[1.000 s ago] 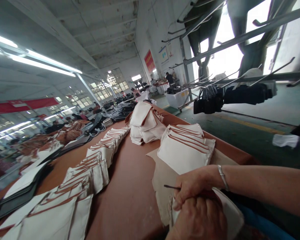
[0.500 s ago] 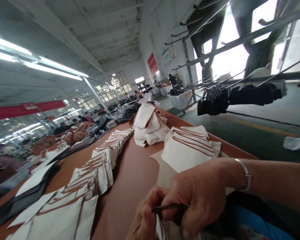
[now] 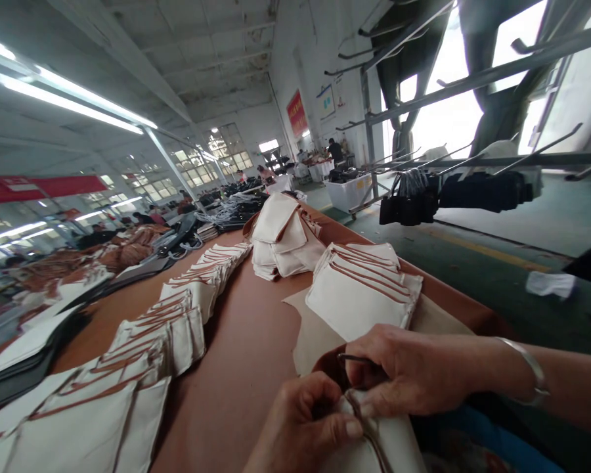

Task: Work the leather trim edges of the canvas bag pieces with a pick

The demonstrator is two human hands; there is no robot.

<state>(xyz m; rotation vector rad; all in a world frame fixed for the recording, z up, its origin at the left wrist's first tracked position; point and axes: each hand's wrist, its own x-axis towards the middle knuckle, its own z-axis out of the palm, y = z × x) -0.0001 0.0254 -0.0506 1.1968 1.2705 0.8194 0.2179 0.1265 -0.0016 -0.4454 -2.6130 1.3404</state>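
Observation:
A white piece with brown edging lies at the bottom centre, under both hands. My left hand pinches its edge between thumb and fingers. Just to the right, my right hand, with a silver bangle on the wrist, is closed round a thin dark tool whose tip points left; its thumb rests on the white piece. Brown material shows beneath the tool. Behind the hands, a stack of white brown-edged pieces sits on a beige sheet.
On the brown table, a long row of overlapping white pieces runs along the left, and another white pile stands farther back. Black sheets lie at far left. A metal rack with dark bags stands right.
The white piece has come into fuller view, with my left hand now pinching its edge. My right hand and the tool have shifted slightly right and up. The whole view has shifted a little.

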